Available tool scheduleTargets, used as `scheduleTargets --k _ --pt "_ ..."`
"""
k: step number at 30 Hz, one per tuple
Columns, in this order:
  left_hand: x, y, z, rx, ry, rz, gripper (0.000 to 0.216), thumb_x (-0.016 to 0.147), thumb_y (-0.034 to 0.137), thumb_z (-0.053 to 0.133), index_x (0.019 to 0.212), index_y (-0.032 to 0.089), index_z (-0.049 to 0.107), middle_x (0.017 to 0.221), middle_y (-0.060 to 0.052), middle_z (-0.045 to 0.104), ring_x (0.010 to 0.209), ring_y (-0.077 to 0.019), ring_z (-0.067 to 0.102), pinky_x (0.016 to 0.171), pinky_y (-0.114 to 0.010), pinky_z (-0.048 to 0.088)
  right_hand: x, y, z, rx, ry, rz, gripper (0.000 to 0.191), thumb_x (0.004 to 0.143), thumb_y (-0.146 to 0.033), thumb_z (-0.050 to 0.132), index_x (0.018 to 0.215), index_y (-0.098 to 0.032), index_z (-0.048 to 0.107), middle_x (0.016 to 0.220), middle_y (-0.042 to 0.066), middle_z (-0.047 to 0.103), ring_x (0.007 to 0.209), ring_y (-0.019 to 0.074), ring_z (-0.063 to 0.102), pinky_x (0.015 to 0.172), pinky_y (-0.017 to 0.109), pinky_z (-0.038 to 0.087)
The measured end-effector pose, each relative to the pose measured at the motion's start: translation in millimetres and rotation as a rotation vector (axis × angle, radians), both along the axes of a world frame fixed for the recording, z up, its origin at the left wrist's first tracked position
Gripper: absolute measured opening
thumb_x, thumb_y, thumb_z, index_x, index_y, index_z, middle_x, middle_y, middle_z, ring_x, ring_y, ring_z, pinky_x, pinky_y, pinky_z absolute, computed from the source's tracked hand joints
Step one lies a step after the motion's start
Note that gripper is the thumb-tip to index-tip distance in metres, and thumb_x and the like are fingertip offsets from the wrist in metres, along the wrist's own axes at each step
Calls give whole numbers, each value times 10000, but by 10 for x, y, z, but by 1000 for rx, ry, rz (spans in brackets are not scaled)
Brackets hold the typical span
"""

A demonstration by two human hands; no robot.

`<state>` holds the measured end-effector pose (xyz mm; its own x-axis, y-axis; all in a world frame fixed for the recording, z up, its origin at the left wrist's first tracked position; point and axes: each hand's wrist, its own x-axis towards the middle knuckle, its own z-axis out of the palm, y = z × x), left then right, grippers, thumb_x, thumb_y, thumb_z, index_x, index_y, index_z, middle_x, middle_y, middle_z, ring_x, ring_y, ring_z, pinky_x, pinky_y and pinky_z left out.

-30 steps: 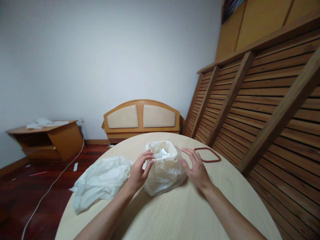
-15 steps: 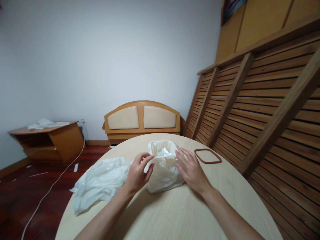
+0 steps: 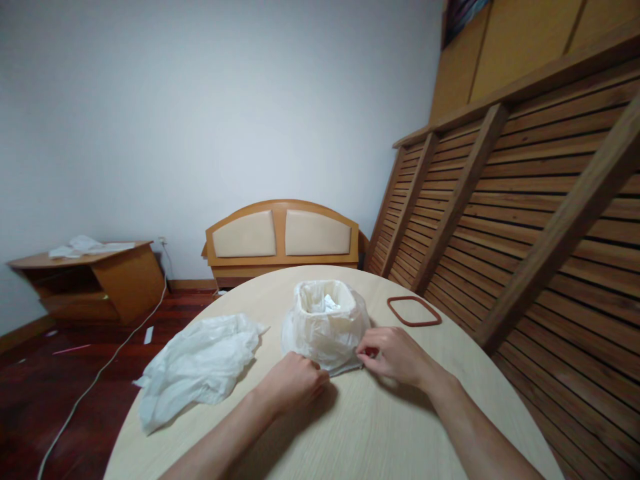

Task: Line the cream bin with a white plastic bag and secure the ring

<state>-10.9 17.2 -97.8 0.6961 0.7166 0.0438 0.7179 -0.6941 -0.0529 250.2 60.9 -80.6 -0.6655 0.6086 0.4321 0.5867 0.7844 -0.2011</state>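
Observation:
A small bin lined with a white plastic bag (image 3: pixel 326 325) stands on the round pale wooden table (image 3: pixel 380 420); crumpled white paper lies inside it. My left hand (image 3: pixel 294 381) is closed at the bag's lower left hem, knuckles up. My right hand (image 3: pixel 394 355) pinches the bag's lower right hem against the table. Both hands pull the liner's skirt down near the bin's base. A loose crumpled white plastic bag (image 3: pixel 197 363) lies to the left of my left hand.
A brown rounded-square ring (image 3: pixel 414 311) lies on the table at the right of the bin. Wooden slatted panels (image 3: pixel 525 220) lean close on the right. Beyond the table stand a headboard (image 3: pixel 283 240) and a low wooden cabinet (image 3: pixel 90 280); a white cable (image 3: pixel 100 380) runs across the dark floor.
Both hands have dropped from the bin's rim to its base, closing on the bag's hem and drawing it down over the sides.

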Motion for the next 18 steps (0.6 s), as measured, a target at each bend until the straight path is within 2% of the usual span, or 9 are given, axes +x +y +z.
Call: scheduleTargets --k 3,7,13,18 --pt "17 -11 -3 5 -21 14 208 922 146 546 896 166 751 819 -102 759 714 -229 707 692 -308 532 -53 -36 -15 -48 -73 -23 211 796 -136 624 791 -273 786 781 -2 779 703 188 704 634 274 454" --pt "33 -10 -5 32 -45 29 223 939 153 538 1029 184 740 840 -95 757 720 -225 704 684 -297 527 -67 -14 -89 -48 -125 -78 215 725 -117 636 691 -270 782 680 8 763 607 186 683 558 260 392" --pt "54 31 -49 5 7 20 202 959 200 546 929 164 742 895 -100 755 760 -245 720 661 -301 527 -36 63 -190 -65 -151 -113 231 702 -85 617 627 -257 752 643 7 759 589 185 689 534 245 370" --pt "45 23 -57 -2 -49 36 151 927 207 592 906 165 736 874 -95 751 761 -242 716 673 -304 531 -47 33 -130 -85 -119 -114 208 717 -92 602 636 -235 730 627 9 731 563 165 644 538 253 344"
